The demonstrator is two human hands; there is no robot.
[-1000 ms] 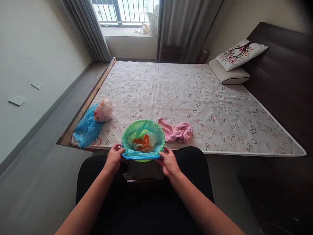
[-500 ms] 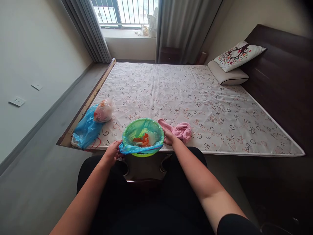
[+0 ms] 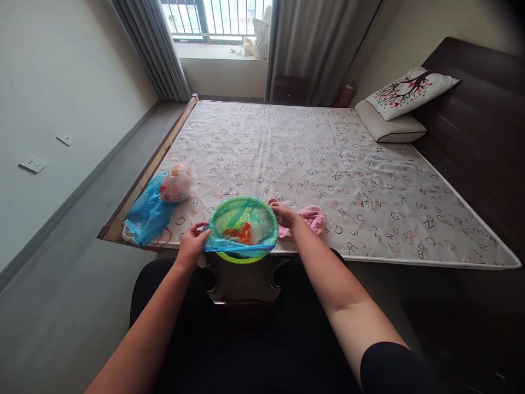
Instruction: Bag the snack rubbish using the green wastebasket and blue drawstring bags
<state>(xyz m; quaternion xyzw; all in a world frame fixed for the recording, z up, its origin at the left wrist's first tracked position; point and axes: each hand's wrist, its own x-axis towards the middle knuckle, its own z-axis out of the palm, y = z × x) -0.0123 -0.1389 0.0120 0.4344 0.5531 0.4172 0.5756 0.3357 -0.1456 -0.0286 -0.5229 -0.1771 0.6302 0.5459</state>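
Mattress (image 3: 287, 148) runs out beyond both hands. Green basket (image 3: 241, 260) sits between the fingers at its near edge; can't tell if it's resting there. Liner (image 3: 241, 249) inside; its blue edge runs left-right across the near rim, long axis hand to hand. Left hand (image 3: 192, 245) is nearer that edge: fingers pinched on its left end. Right hand (image 3: 283, 212): fingers bent at the right rim, grip and gap can't tell. Blue bag (image 3: 148, 210) left of left fingers, apart. Pink towel (image 3: 315, 219) crowds right fingers. Orange scraps (image 3: 245, 234) between hands.
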